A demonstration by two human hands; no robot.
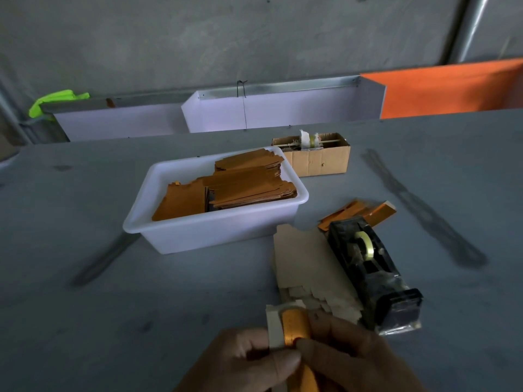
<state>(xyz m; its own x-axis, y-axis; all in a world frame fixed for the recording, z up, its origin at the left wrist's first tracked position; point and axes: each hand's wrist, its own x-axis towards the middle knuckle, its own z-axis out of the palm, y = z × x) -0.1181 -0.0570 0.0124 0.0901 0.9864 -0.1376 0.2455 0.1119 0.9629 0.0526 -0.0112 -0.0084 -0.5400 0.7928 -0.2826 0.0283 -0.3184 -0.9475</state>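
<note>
Right at the near edge of the grey table [85, 306], both hands are closed on one small orange carton [294, 326]. The left hand [249, 360] pinches its lower end with the thumb, and the right hand [348, 355] curls round its right side. The carton is held just above the tabletop, with a white flap showing on its left.

Just beyond them lies a stack of pale card blanks [308, 267], touching a black tape dispenser [368, 267] on its right. A few orange pieces [359, 213] sit behind the dispenser.

Farther back and to the left, a white tub [215, 230] holds flat orange cartons [246, 182]. An open cardboard box [317, 159] stands just behind it.

Against the wall are white panels [283, 114], an orange sheet [452, 91] and a green cloth [53, 101].
</note>
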